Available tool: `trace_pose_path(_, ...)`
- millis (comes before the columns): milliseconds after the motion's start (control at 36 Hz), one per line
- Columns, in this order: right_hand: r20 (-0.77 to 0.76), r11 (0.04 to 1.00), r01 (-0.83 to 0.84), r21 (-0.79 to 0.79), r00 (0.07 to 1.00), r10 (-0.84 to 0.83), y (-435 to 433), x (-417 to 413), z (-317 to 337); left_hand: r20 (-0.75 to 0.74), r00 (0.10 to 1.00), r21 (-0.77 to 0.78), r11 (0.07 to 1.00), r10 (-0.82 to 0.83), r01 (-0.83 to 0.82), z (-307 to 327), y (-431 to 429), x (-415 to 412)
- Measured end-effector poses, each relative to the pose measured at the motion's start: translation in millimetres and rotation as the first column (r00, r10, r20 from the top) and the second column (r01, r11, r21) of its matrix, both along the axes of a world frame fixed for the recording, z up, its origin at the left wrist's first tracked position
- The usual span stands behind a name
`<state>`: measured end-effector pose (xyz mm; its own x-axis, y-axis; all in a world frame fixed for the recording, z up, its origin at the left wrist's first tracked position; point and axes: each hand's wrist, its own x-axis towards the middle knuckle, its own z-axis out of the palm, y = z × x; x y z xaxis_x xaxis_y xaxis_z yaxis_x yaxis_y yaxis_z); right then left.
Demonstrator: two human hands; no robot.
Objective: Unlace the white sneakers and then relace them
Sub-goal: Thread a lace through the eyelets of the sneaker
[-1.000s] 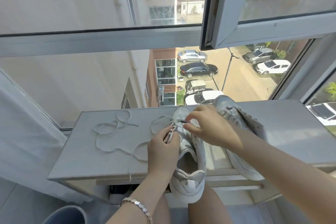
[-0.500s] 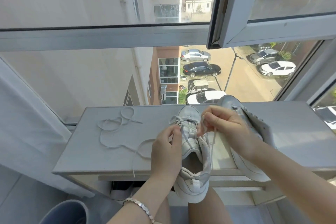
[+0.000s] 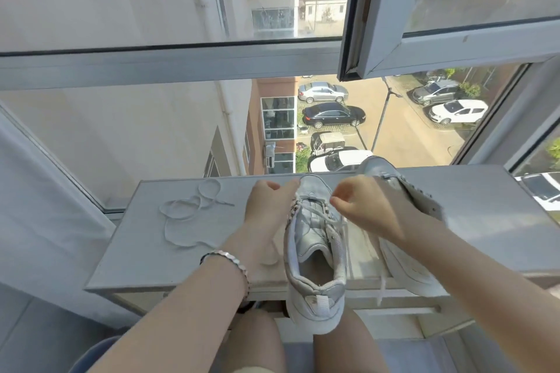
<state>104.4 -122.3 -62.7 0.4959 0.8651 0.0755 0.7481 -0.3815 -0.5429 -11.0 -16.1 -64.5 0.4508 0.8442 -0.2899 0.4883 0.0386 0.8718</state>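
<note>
At the worktop's [image 3: 145,254] centre stands a sneaker [image 3: 315,251], toe at 12 o'clock. Left hand [image 3: 266,206] and right hand [image 3: 360,206] each pinch its lace. A loose lace [image 3: 188,212] lies at 9 o'clock; the second sneaker [image 3: 403,221] at 3.

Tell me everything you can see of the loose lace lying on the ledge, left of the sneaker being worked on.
The loose lace is a flat white shoelace, pulled completely free of any shoe. It lies slack in several overlapping loops on the grey ledge, left of the left hand, and one end points right toward that hand. Nothing grips it. Its near end runs toward the left wrist, where I cannot follow it.
</note>
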Motion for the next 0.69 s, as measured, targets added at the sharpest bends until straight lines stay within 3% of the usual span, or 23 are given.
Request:
trace_pose_path(111,0.032,0.998,0.070,-0.006,0.997,-0.070,19,-17,0,-0.308,0.934,-0.022,0.983,-0.181,0.183,6,6,15)
trace_pose_path(167,0.029,0.992,0.116,-0.055,0.993,-0.114,23,-19,-1,-0.360,0.909,-0.006,0.975,-0.209,0.222,6,7,18)
trace_pose_path(250,-0.038,0.988,0.144,-0.059,0.988,-0.147,24,-18,-1,-0.322,0.923,0.080,0.965,-0.211,0.249,1,10,16)
trace_pose_path(389,-0.114,0.986,0.169,-0.004,0.979,-0.169,24,-19,-4,-0.121,0.968,0.227,0.944,-0.219,0.242,-2,13,5)
trace_pose_path(583,-0.149,0.983,0.183,0.020,0.973,-0.178,24,-20,-8,0.064,0.982,0.119,0.978,-0.180,0.171,-10,16,-7)
trace_pose_path(639,-0.182,0.982,0.189,0.026,0.966,-0.182,23,-19,-10,0.066,0.973,0.177,0.962,-0.222,0.207,-4,16,-7)
trace_pose_path(694,-0.236,0.981,0.194,0.034,0.955,-0.180,23,-18,-11,-0.029,0.930,0.267,0.894,-0.367,0.361,6,14,-8)
